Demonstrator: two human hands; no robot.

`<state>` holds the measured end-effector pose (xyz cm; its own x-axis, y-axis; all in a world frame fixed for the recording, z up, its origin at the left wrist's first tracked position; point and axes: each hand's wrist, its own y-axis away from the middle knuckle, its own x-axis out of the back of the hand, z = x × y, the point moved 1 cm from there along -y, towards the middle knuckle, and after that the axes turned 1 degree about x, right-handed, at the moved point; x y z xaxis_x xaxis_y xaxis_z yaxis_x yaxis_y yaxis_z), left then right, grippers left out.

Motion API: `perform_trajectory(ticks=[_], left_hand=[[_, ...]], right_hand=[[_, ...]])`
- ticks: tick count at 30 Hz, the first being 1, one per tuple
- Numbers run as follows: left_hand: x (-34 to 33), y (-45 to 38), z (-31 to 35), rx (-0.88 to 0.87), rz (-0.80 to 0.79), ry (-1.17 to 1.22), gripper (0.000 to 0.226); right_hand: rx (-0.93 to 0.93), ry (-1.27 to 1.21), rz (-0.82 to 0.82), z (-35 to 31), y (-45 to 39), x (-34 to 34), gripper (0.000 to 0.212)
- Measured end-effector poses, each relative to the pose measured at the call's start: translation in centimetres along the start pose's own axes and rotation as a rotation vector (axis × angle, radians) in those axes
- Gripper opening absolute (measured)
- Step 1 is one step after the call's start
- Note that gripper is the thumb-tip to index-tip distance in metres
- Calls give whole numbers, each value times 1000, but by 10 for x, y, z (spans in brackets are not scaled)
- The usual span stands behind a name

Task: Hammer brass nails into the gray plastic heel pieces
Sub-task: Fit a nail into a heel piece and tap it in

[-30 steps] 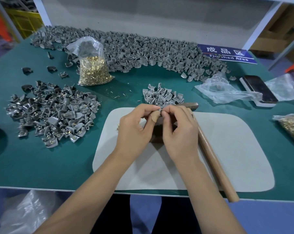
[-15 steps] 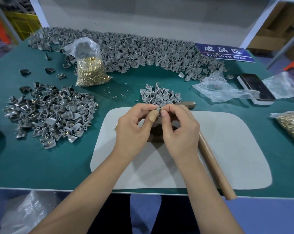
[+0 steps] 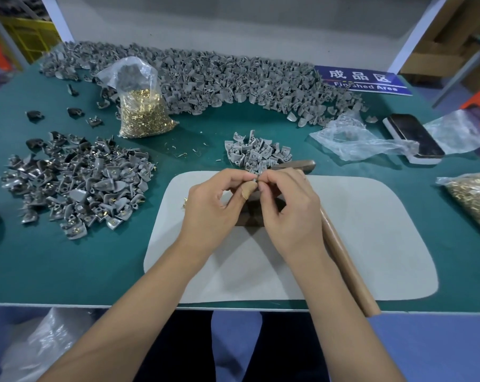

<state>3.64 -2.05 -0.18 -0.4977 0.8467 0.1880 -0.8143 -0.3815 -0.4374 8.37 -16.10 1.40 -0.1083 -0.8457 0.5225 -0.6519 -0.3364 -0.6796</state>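
My left hand [image 3: 214,208] and my right hand [image 3: 291,213] meet fingertip to fingertip above the pale mat [image 3: 371,244]. Between them they pinch a small gray heel piece [image 3: 255,178], mostly hidden by the fingers; whether a nail is in it I cannot tell. A dark block [image 3: 249,216] lies under the hands. The hammer [image 3: 346,266] lies on the mat to the right of my right hand, its head [image 3: 302,164] at the mat's far edge. A small pile of gray heel pieces [image 3: 256,153] sits just beyond my fingers.
A bag of brass nails [image 3: 142,111] stands at back left, another bag of nails [image 3: 475,197] at the right edge. Nailed heel pieces [image 3: 76,183] are heaped at left, a long bank of heel pieces [image 3: 219,78] at the back. A phone [image 3: 413,136] and plastic wrap [image 3: 357,139] lie right.
Both hands stay together at the same spot over the mat; only the fingertips shift slightly around the small piece. The hammer has not moved.
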Motion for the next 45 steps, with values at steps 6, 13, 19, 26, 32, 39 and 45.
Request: perform_trajectory(ticks=[6,13,19,26,32,39,45], left_hand=[[-5,-2,1,2,-78,-97,12],[1,-2,-3,-55,-90,-306,4],[0,-2,0,-3,-96,-280,6],[0,-2,0,31,-57,-296,6],[0,-2,1,7,-44,-322,6],[0,-2,1,31,-15,-343,5],[1,-2,-4,48,25,-349,6]], right_hand=[[-120,37,1,14,-2,28,14],[-651,464,-430,41,8,57,32],[-603,748,-553,40,-8,59,25],[-700,409,-307,37,-20,92,31],[-555,7,-428,4,-4,93,24],[-522,132,-398,-8,9,72,27],[-518,190,-377,-13,11,68,34]])
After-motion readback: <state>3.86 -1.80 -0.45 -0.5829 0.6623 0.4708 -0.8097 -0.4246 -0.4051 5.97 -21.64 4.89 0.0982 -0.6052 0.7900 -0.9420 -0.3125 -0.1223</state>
